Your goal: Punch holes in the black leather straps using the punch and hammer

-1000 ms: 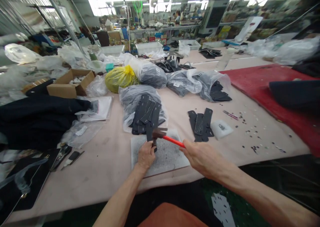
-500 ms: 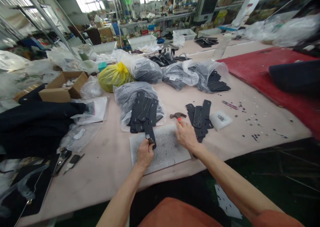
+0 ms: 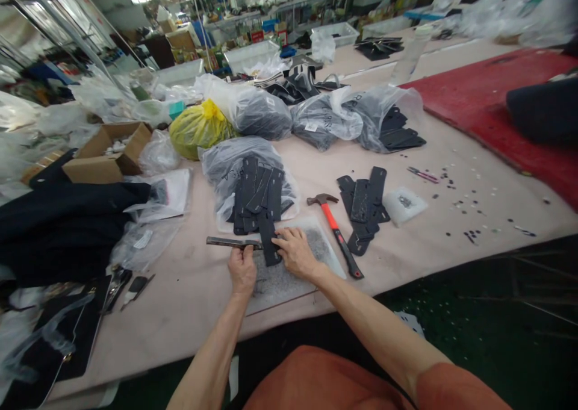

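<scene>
My left hand (image 3: 242, 270) is closed around one end of a long metal punch (image 3: 230, 242), which lies sideways and points left. My right hand (image 3: 295, 252) has its fingers on the edge of a black strip (image 3: 270, 241) with slots, gripping it at the side. This strip lies over a white board (image 3: 307, 235) with a speckled, worn surface. A claw hammer (image 3: 336, 232) with a red and black handle rests on the table to the right of my right hand. Behind the board, more black strips (image 3: 257, 190) are piled on a clear plastic bag.
A second pile of black strips (image 3: 363, 208) lies right of the hammer, beside a small clear bag (image 3: 404, 205). Pink-handled snips (image 3: 423, 175) and scattered small bits are farther right. A yellow bag (image 3: 198, 127), an open carton (image 3: 108, 151) and dark cloth (image 3: 67, 226) stand left.
My right hand has let go of the hammer and moved left onto the black strip. The punch, near upright on the strip before, is now tipped sideways in my left hand.
</scene>
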Motion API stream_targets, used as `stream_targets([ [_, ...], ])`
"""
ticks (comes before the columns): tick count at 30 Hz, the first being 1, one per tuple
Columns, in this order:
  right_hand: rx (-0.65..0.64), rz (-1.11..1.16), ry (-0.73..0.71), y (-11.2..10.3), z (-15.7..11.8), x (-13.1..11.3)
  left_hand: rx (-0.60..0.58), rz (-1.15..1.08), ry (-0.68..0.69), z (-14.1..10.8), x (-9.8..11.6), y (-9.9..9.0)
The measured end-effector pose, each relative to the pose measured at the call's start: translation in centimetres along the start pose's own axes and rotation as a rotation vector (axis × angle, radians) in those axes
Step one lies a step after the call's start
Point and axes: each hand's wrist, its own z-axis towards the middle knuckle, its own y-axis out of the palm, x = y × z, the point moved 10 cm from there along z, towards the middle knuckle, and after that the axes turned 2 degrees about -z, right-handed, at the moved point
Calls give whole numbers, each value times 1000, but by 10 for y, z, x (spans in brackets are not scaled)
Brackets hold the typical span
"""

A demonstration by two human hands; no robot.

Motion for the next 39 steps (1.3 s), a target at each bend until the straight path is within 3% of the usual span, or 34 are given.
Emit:
stream_targets([
  [5, 21, 56, 46, -4, 10, 10, -113, 48, 111, -6, 0, 5],
  [9, 5, 155, 230, -1, 31, 33, -172, 31, 173, -13, 4, 15],
  [12, -18, 234, 314, 9, 50, 38, -165, 35, 183, -13, 6, 15],
  [16, 47, 378, 435, 17, 65, 41, -167, 42, 179, -13, 6, 14],
  [21, 111, 769, 503, 16, 64, 44, -87, 50, 134, -11, -1, 4],
  [25, 131, 1124, 472, -7, 51, 44, -55, 69, 113, -9, -5, -1],
  [30, 249, 1429, 401, -61, 31, 49, -109, 63, 126, -10, -3, 4],
  [35, 380, 2109, 122, -101, 19, 37, -132, 100, 114, -9, -8, 8],
  [39, 489, 2271, -52, -122, 14, 32, -142, 121, 121, -8, -8, 10],
])
